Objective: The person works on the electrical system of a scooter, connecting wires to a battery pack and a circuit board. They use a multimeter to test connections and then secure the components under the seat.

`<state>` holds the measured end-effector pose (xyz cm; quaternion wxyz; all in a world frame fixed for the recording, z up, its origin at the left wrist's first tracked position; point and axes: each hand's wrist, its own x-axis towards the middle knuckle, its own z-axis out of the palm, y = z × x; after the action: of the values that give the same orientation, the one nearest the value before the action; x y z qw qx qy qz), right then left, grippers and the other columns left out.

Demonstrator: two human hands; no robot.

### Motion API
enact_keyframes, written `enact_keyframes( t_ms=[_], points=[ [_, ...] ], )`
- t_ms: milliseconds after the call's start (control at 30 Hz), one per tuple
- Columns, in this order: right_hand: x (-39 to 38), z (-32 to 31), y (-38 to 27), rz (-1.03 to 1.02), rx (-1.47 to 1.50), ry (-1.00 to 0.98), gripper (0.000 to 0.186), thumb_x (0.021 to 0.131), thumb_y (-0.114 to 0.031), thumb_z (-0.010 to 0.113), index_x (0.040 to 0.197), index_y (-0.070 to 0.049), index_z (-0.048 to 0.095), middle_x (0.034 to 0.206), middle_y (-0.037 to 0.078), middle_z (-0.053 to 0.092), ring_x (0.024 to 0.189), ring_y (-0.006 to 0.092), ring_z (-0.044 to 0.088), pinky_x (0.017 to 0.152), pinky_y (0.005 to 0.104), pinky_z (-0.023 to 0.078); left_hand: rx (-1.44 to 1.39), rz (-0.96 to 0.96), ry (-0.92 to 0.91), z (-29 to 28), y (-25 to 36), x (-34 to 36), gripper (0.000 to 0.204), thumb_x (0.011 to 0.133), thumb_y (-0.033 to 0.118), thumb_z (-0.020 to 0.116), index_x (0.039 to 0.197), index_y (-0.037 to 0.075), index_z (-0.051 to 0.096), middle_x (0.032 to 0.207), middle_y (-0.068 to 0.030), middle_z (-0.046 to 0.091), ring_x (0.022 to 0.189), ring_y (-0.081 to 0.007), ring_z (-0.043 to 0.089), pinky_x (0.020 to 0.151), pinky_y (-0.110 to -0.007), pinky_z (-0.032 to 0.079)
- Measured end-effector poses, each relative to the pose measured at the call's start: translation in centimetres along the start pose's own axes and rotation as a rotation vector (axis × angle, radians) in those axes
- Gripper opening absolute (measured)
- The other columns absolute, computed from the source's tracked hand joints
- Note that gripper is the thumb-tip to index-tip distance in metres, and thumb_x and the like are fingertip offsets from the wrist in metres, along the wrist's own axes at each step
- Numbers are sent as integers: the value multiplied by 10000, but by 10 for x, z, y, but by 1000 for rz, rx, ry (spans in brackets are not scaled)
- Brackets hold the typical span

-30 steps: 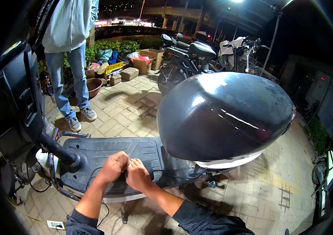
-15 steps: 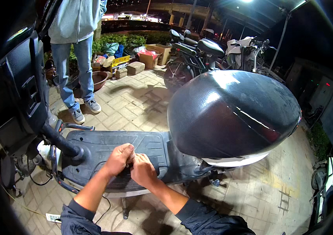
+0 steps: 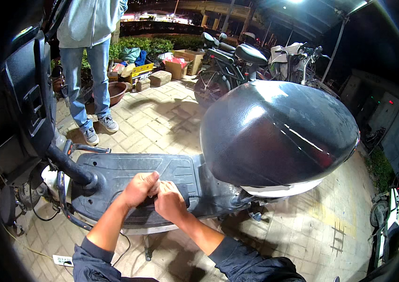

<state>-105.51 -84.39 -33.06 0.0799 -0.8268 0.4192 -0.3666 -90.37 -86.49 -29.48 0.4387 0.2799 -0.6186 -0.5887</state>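
Observation:
My left hand (image 3: 141,189) and my right hand (image 3: 169,203) meet above the footboard (image 3: 115,164) of an electric scooter, fingers closed and pinched together. Whatever they grip between them is too small or too covered to make out. Under and beside my right hand a dark, box-like object (image 3: 184,193) lies on the footboard, mostly hidden. The scooter's black seat (image 3: 274,136) is to the right of my hands, and its steering column (image 3: 70,165) rises on the left.
A person in a grey jacket and jeans (image 3: 81,70) stands beyond the scooter. A white power strip (image 3: 62,260) with a cable lies on the paving at lower left. Cardboard boxes (image 3: 177,69), a clay bowl (image 3: 117,92) and parked bikes (image 3: 218,75) stand farther back.
My hands stay pressed together over the footboard, with barely any shift in the fingers. The view has moved slightly; the standing person keeps the same place.

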Motion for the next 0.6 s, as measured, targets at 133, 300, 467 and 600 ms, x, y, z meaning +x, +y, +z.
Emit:
enact_keyframes(
  t_ms=[133, 300, 467, 600],
  points=[
    [-4, 0, 5, -73, 41, 155, 275, 733, -26, 571, 993, 66, 578, 954, 231, 627, 957, 395, 586, 911, 431, 446, 144, 138, 590, 50, -16, -17, 418, 981, 409, 526, 789, 38, 517, 690, 27, 477, 666, -57, 421, 560, -261, 370],
    [-3, 2, 6, -73, 2, 56, 358, 749, -33, 557, 1075, 115, 577, 992, 242, 637, 995, 349, 600, 954, 409, 430, 111, 54, 425, 42, -6, -6, 504, 979, 371, 533, 594, 57, 451, 561, 17, 431, 557, -77, 363, 505, -277, 326],
    [-2, -3, -1, -60, -48, 62, 235, 730, -18, 565, 948, 62, 603, 939, 213, 644, 986, 324, 605, 945, 390, 434, -53, -73, -49, 2, 1, 6, 499, 979, 407, 472, 616, 66, 451, 579, -4, 427, 559, -107, 388, 529, -281, 311],
    [-2, 0, 0, -15, -44, 58, 416, 751, -24, 566, 1145, 111, 563, 1012, 236, 644, 1020, 329, 605, 964, 387, 430, -119, 136, 231, 22, -15, -16, 302, 1000, 330, 490, 909, 45, 535, 787, 12, 513, 711, -83, 463, 658, -247, 396]
  ],
)
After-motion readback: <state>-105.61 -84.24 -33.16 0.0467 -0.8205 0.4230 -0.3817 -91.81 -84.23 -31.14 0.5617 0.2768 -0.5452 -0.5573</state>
